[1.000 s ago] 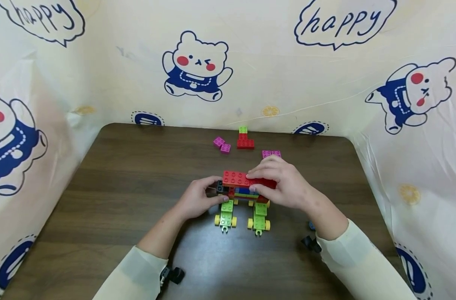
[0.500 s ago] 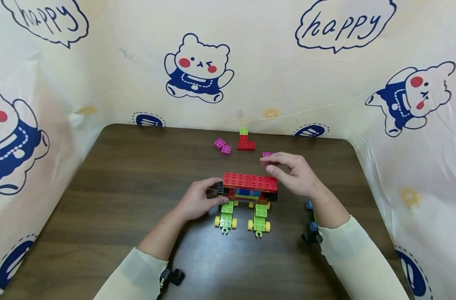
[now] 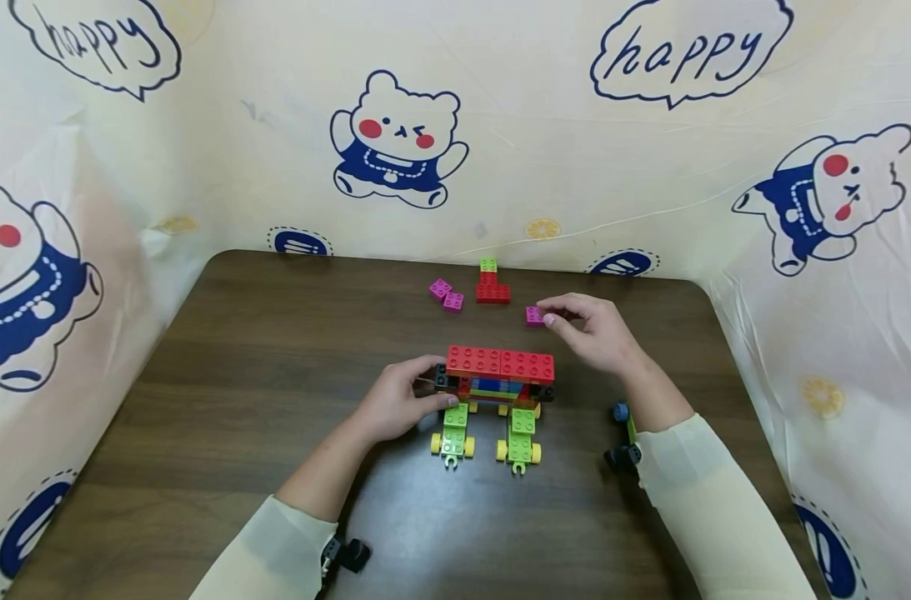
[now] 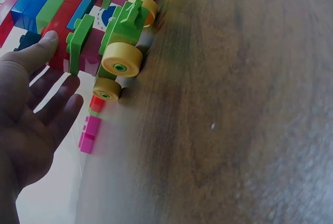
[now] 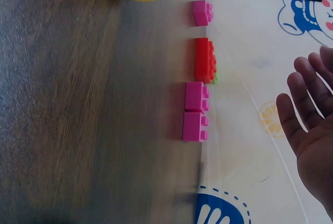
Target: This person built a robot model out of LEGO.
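Observation:
A toy-brick vehicle [image 3: 500, 363] stands mid-table, with a long red top, blue and green layers and black end pieces. Under it are two green wheel bases [image 3: 522, 423] with yellow wheels [image 4: 122, 60]. My left hand [image 3: 397, 403] grips its left end; in the left wrist view the thumb lies on a red brick and the fingers spread below. Beyond the vehicle, my right hand [image 3: 601, 337] reaches to two pink bricks [image 3: 533, 317], covering part of them in the head view. The right wrist view shows this hand with relaxed fingers, apart from the pink bricks [image 5: 195, 112].
At the back of the table [image 3: 275, 350] sit a red stack with a lime-green brick [image 3: 493, 287] and two more pink bricks [image 3: 447, 296]. A blue-wheeled green piece [image 3: 621, 412] lies beside the right sleeve. A printed sheet [image 3: 538, 150] hangs behind the table.
My right hand has left the red top of the vehicle and moved away and to the right, to the pink bricks. The left hand stays on the vehicle.

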Demonstrator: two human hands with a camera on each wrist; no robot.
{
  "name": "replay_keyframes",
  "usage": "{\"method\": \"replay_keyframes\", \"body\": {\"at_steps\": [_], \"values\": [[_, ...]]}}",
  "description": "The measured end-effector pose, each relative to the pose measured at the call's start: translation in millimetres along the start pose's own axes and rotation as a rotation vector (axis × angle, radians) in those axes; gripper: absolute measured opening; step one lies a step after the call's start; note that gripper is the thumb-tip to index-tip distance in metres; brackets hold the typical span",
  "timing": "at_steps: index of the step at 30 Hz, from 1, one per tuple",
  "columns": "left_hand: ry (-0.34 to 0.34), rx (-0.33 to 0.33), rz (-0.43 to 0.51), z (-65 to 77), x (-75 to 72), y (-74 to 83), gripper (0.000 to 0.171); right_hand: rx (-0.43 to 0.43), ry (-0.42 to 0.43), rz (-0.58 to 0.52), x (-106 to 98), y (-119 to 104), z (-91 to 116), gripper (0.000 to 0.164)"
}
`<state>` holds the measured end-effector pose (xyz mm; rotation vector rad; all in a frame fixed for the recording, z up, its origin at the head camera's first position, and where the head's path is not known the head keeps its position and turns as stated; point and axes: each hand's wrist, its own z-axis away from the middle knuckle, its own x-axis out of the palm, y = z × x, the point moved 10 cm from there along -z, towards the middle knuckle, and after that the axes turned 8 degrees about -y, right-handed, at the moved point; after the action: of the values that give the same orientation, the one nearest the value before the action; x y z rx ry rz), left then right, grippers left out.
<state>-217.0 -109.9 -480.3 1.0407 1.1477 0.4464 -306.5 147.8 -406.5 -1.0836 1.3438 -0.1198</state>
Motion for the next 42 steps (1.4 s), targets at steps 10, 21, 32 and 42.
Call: {"method": "replay_keyframes", "body": {"at_steps": [10, 21, 32, 42], "values": [[0.002, -0.007, 0.006, -1.9, -0.1, -0.5, 0.042, 0.148, -0.060, 0.093, 7.5, 39.7, -15.1, 0.035], [0.004, -0.019, 0.025, -5.2, -1.0, -1.4, 0.043, 0.290, -0.134, 0.151, 22.1, 81.9, -24.9, 0.048], [0.001, -0.010, 0.036, -7.3, 0.7, -2.7, 0.043, 0.373, -0.213, 0.188, 34.0, 103.8, -26.0, 0.045], [0.001, -0.007, 0.037, -7.5, 0.5, -3.2, 0.045, 0.365, -0.221, 0.200, 35.4, 102.4, -22.1, 0.042]]}}
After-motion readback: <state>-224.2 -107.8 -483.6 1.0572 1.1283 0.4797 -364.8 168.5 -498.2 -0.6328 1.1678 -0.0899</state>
